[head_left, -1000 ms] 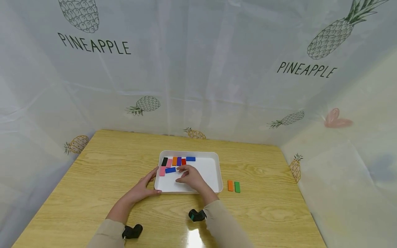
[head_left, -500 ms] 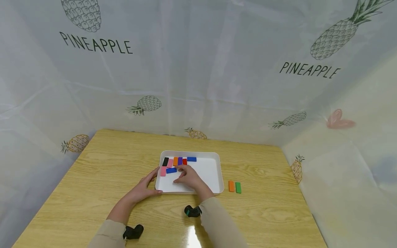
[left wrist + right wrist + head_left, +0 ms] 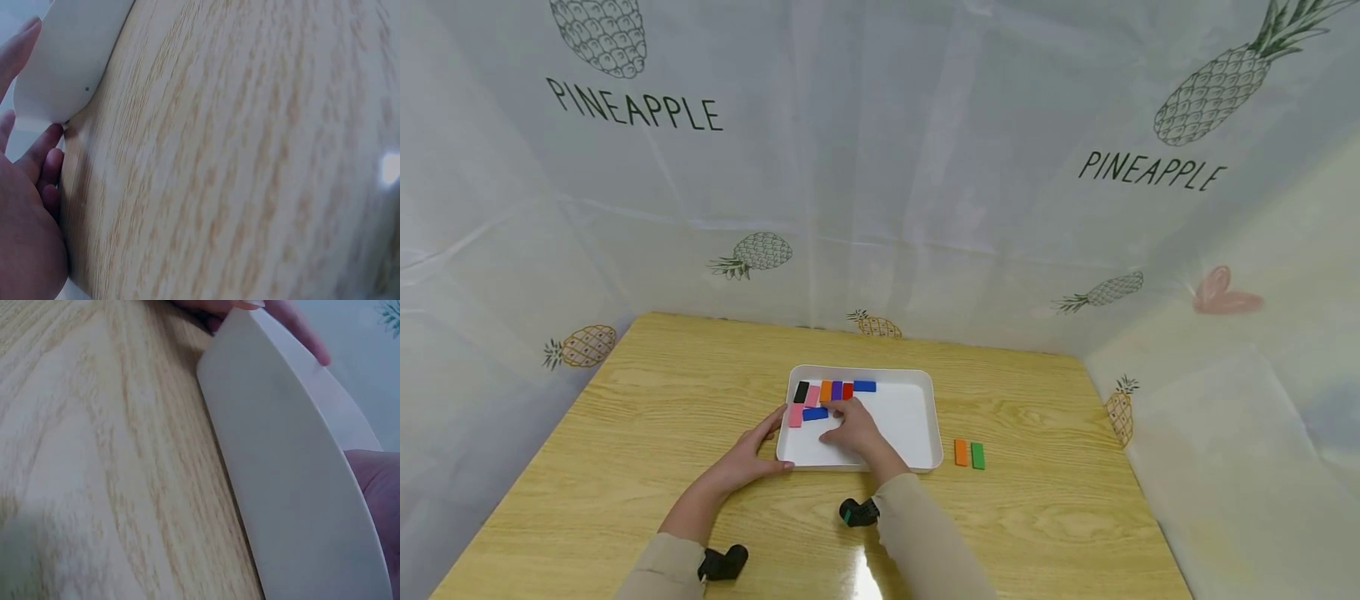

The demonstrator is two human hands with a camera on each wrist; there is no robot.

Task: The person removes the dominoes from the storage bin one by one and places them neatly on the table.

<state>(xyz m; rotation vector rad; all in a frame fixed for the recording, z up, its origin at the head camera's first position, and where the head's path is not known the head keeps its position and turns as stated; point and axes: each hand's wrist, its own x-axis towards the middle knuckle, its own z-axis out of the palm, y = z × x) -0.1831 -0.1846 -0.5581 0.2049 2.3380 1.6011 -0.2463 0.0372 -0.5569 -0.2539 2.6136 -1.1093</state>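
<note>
A shallow white tray [image 3: 902, 421] holds several small coloured rectangular blocks. My left hand [image 3: 745, 461] rests against the tray's near left corner, thumb on the front edge and fingers spread along the left side. Inside the tray, my right hand [image 3: 854, 430] bends over the surface, with its index fingertip beside a blue block [image 3: 814, 414] and its thumb held apart. Nothing shows between finger and thumb; the other fingers are partly hidden. Left of that blue block lies a pink block [image 3: 796, 416]. The right wrist view shows part of the right hand [image 3: 378, 487] behind the tray wall.
Along the tray's back lie black [image 3: 801, 392], pink [image 3: 812, 396], orange [image 3: 825, 391], purple [image 3: 837, 390], red [image 3: 847, 391] and blue [image 3: 865, 386] blocks. An orange block [image 3: 961, 452] and a green block [image 3: 977, 456] lie right of the tray on the wooden table [image 3: 1037, 483].
My right hand has shifted a little to the left within the tray, its index finger now closer to the lower blue block. My left hand has stayed at the tray's corner.
</note>
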